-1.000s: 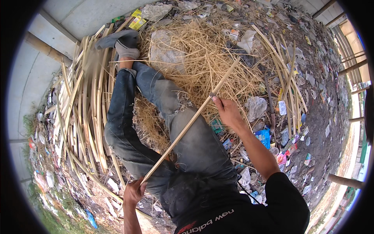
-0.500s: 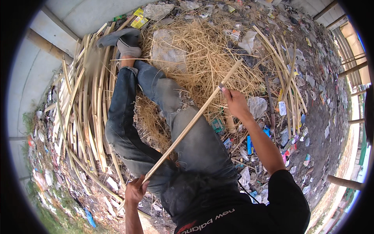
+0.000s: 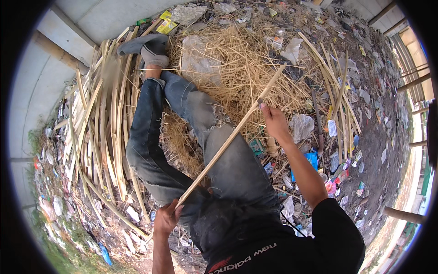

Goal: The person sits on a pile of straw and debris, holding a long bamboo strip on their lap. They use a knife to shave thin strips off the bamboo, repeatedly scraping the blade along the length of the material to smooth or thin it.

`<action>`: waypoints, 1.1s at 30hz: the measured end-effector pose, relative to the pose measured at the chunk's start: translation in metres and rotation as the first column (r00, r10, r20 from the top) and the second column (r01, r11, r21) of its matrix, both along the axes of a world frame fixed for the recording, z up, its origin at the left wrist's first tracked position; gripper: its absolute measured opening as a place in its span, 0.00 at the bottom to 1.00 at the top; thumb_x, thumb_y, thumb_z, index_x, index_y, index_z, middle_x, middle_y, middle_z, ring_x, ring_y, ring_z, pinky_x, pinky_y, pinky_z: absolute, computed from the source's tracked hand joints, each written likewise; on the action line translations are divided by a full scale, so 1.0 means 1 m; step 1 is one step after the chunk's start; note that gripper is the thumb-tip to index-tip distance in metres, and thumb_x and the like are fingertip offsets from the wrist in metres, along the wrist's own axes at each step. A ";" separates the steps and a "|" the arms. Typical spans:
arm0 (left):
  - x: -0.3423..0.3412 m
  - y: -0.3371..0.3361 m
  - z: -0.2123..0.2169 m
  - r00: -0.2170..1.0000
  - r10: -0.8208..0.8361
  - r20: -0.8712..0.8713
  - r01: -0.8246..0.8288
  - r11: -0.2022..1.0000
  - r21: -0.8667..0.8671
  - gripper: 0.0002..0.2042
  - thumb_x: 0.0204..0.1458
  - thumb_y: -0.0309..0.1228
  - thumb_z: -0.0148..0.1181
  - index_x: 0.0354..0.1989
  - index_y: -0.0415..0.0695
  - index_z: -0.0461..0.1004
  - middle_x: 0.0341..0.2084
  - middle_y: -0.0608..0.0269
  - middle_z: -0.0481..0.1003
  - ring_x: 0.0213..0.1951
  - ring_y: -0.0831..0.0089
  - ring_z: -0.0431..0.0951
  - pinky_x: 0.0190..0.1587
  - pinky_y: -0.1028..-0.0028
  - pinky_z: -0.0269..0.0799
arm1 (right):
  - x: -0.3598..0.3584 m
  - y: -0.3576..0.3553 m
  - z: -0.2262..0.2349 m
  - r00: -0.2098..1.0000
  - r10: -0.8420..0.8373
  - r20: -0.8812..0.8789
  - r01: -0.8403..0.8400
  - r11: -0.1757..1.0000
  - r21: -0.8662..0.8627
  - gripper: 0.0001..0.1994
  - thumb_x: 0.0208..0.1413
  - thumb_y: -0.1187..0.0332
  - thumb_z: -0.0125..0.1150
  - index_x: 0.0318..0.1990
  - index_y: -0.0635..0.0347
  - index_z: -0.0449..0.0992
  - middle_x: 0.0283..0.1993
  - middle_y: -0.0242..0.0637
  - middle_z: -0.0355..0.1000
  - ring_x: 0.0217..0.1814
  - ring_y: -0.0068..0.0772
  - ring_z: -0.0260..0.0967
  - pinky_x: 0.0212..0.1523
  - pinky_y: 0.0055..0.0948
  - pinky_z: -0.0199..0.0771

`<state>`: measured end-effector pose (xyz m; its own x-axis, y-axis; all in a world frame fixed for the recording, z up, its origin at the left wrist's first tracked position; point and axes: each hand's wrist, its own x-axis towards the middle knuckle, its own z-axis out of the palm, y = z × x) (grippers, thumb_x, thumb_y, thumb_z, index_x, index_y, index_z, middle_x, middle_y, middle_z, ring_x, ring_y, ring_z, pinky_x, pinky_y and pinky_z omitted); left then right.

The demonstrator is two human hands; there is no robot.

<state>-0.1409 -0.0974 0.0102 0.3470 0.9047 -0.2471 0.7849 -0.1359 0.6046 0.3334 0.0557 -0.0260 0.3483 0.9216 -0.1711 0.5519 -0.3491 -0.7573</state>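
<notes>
A long, pale bamboo strip (image 3: 230, 137) lies slantwise across the person's lap. Its long axis runs from low on the person's left up and away to the right, and its far tip points into the heap of straw (image 3: 237, 59) past the right hand. The near end sits at the left hand (image 3: 166, 219), which is closed around it beside the left thigh, fingers wrapped and thumb on top, the forearm rising straight from the lower edge of the view. The right hand (image 3: 273, 121) is stretched well forward on a nearly straight arm, fingers curled shut around the strip; a small dark tool seems to show at the fingertips, but it is too small to tell.

Compared with a second ago, the right hand has slid farther up the strip, away from the body, so less of the strip now sticks out beyond it. The left hand has stayed where it was, and the strip keeps the same slant.

Under the strip the legs in blue jeans (image 3: 182, 137) stretch forward, ending in a grey shoe (image 3: 153, 52). To the left of the left hand lies a pile of split bamboo strips (image 3: 98, 132). To the right of the right hand, more strips (image 3: 335, 89) rest on littered ground, with a blue scrap (image 3: 312, 160) just under the right forearm.
</notes>
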 end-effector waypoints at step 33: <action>0.157 0.083 0.021 0.996 0.080 -0.039 -0.083 0.993 -0.079 0.17 0.69 0.45 0.55 0.41 0.43 0.81 0.19 0.50 0.80 0.32 0.45 0.84 0.38 0.52 0.81 | -0.058 -0.018 0.004 0.997 0.058 -0.051 -0.060 0.997 -0.044 0.30 0.74 0.46 0.50 0.29 0.68 0.76 0.20 0.54 0.67 0.22 0.60 0.66 0.30 0.50 0.67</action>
